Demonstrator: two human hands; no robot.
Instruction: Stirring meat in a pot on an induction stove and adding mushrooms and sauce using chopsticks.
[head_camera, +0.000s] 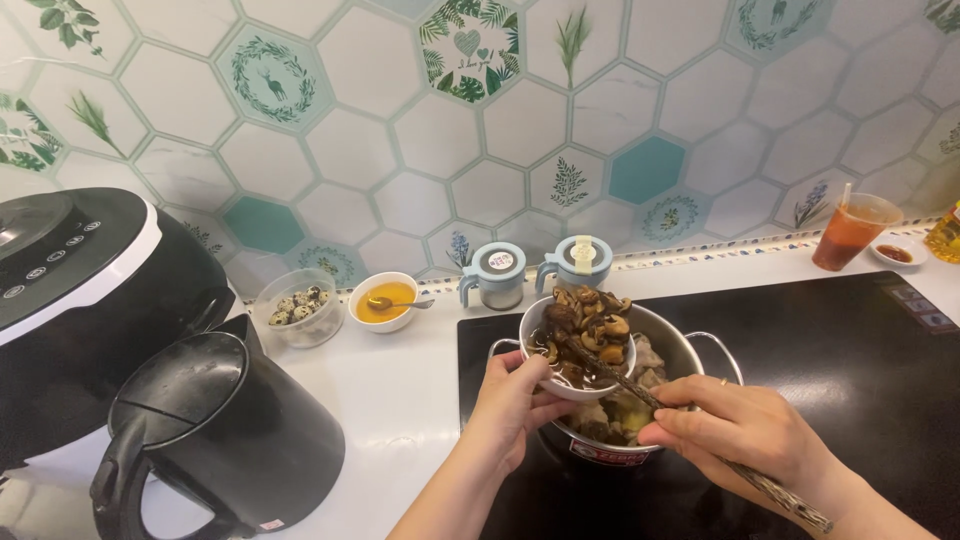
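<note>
My left hand (512, 405) holds a white bowl (560, 385) of brown mushrooms (590, 325), tilted over a steel pot (690, 350) on the black cooktop (850, 350). In my right hand (735, 425) are dark wooden chopsticks (780, 490), their tips reaching into the mushrooms in the bowl. The pot holds pale chunks of food (625, 410) beneath the bowl.
A black electric kettle (215, 430) and a black air fryer (75, 290) stand at the left. Behind are a clear bowl of quail eggs (297, 305), a bowl of orange liquid with a spoon (385, 300), two lidded condiment jars (540, 272), and a cup of red drink (848, 232).
</note>
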